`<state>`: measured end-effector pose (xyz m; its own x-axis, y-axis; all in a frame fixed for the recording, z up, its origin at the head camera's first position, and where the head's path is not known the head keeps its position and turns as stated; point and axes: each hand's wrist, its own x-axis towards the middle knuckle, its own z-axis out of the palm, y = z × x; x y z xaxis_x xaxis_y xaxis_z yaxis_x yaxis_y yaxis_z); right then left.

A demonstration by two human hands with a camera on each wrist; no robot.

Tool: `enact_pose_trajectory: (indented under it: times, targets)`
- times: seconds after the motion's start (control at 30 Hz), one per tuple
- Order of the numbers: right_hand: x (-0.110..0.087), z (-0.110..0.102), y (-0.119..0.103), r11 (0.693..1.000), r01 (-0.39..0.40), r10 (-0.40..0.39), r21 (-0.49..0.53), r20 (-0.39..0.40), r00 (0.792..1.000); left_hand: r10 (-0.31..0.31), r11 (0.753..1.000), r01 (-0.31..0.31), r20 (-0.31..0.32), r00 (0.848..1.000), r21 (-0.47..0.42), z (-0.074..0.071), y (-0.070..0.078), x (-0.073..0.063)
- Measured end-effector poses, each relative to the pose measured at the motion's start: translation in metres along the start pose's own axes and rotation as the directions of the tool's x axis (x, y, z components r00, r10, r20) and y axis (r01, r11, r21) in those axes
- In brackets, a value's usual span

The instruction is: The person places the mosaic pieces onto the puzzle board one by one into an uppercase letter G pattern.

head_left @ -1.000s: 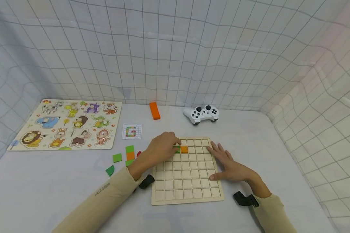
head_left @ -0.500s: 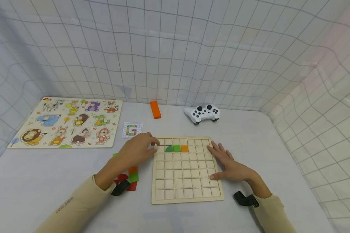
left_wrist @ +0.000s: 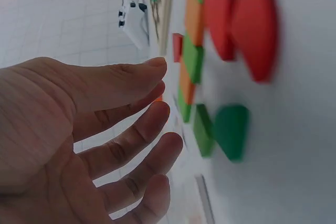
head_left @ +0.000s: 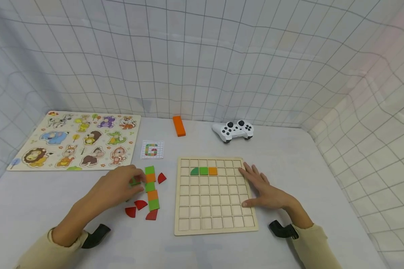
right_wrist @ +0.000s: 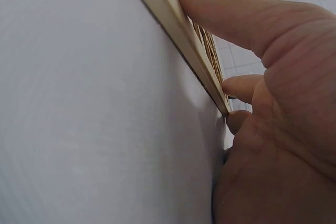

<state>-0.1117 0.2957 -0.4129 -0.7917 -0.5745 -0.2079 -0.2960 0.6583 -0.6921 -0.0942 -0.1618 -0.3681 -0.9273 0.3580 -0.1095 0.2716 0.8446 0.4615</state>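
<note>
My left hand (head_left: pixel 116 188) hovers over the loose tiles at the left, fingers apart and relaxed with nothing between them. In the left wrist view a green square tile (left_wrist: pixel 203 130) and a dark green quarter-circle tile (left_wrist: pixel 231 131) lie just past its fingertips. A row of green and orange squares (head_left: pixel 150 178) stands beside that hand, with red quarter-circle tiles (head_left: pixel 140 204) nearby. My right hand (head_left: pixel 267 192) rests spread on the right edge of the wooden grid board (head_left: pixel 216 232). Dark green, green (head_left: pixel 203 171) and orange (head_left: pixel 213 171) tiles sit side by side in its second row.
A small pattern card (head_left: pixel 152 150) lies behind the loose tiles. The animal puzzle board (head_left: pixel 77 142) occupies the back left. An orange block (head_left: pixel 179 126) and a white game controller (head_left: pixel 233 130) lie near the gridded back curtain (head_left: pixel 188 74).
My left hand has let go of the tiles on the board and moved left to the loose pieces, uncovering the dark green quarter-circle in the grid. The right hand stays put.
</note>
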Motion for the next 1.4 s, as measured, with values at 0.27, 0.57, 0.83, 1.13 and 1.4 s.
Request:
enact_pose_trajectory:
  times: [0.27,0.57,0.83,1.13,1.4]
  targets:
    - [-0.002,0.002,0.003,1.0,-0.019,0.019,-0.004,-0.004,1.0,-0.082,0.996,0.083,0.068,0.994,-0.013,0.001,-0.025,-0.022]
    - [-0.003,0.003,0.005,1.0,-0.018,0.018,0.0,-0.012,1.0,-0.07,0.996,0.074,0.082,0.994,-0.045,0.0,-0.03,-0.023]
    - [-0.001,0.002,0.005,1.0,-0.008,0.007,-0.012,-0.01,1.0,-0.075,0.996,0.08,0.09,0.993,-0.043,0.002,-0.032,-0.024]
    - [-0.001,0.0,0.002,1.0,-0.016,0.016,-0.007,-0.004,1.0,-0.091,0.994,0.096,0.094,0.991,-0.052,0.002,-0.032,-0.024]
    - [0.0,0.0,0.002,1.0,-0.009,0.009,0.006,-0.002,1.0,-0.072,0.996,0.077,0.09,0.993,-0.054,0.0,-0.029,-0.025]
